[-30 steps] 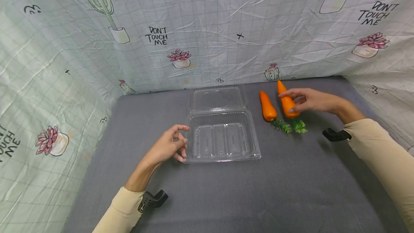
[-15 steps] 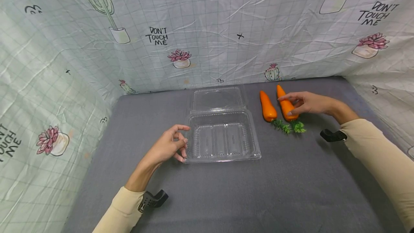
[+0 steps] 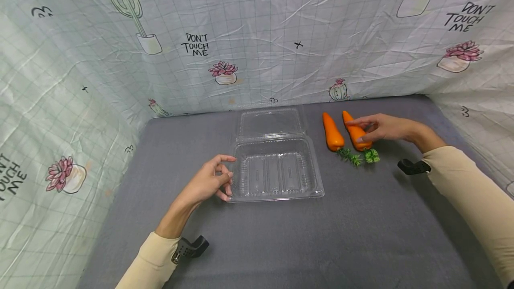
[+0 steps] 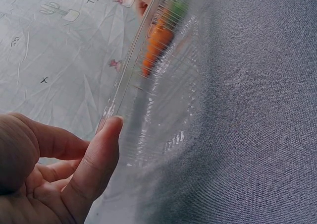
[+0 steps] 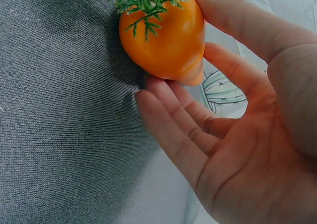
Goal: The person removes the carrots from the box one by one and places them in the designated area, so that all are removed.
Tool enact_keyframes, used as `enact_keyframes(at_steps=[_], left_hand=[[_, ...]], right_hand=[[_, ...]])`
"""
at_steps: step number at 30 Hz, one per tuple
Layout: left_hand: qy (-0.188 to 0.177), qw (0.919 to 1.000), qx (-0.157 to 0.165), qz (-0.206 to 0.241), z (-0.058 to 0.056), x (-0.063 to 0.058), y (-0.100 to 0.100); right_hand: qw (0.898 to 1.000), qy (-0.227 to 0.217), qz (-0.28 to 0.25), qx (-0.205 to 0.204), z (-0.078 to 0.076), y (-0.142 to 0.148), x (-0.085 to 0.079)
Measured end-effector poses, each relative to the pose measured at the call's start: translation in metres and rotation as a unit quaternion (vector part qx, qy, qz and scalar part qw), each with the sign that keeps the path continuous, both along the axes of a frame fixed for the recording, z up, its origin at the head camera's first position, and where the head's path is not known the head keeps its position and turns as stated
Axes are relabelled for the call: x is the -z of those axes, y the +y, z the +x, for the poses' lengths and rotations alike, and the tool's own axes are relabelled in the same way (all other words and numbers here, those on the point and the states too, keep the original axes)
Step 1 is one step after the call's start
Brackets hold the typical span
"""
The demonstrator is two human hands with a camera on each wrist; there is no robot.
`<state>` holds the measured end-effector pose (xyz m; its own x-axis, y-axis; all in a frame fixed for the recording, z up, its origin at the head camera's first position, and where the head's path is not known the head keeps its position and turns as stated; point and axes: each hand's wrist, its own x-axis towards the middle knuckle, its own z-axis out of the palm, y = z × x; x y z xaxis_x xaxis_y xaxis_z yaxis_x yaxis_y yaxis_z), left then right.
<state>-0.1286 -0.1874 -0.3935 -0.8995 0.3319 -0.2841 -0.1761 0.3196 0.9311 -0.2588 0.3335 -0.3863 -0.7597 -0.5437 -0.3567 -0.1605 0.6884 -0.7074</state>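
My right hand [image 3: 387,127] holds an orange carrot [image 3: 351,129] with a green leafy top, at the table's right rear. Close up in the right wrist view, the thumb lies against one side of the carrot [image 5: 163,43] and fingers reach around the other. A second orange carrot [image 3: 332,134] lies just left of it, roughly parallel. A clear plastic clamshell container [image 3: 277,197] stands mid-table with its lid [image 3: 270,121] folded back. My left hand [image 3: 209,179] pinches the container's left rim, the thumb [image 4: 99,159] on the near side in the left wrist view.
Grey cloth [image 3: 281,244] covers the table. A printed curtain [image 3: 273,35] with cactus drawings hangs along the back and both sides, close behind the lid and carrots. Black wrist-worn bands [image 3: 192,247] stick out below both forearms.
My right hand has brought its carrot slightly toward me, and the carrot's tip has shifted left, nearer the second carrot. The left hand and container have stayed put.
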Motion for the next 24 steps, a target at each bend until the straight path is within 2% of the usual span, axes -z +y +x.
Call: enact_keyframes(at_steps=[4, 24], left_hand=[[-0.002, 1.0000, -0.002, 0.000, 0.0001, -0.0005, 0.0009], [0.002, 1.0000, 0.002, 0.002, 0.0005, -0.0009, 0.0018]], right_hand=[[1.000, 0.010, 0.009, 0.006, 0.0010, 0.0001, -0.0010], [1.000, 0.008, 0.007, 0.011, 0.0008, 0.0012, -0.0014]])
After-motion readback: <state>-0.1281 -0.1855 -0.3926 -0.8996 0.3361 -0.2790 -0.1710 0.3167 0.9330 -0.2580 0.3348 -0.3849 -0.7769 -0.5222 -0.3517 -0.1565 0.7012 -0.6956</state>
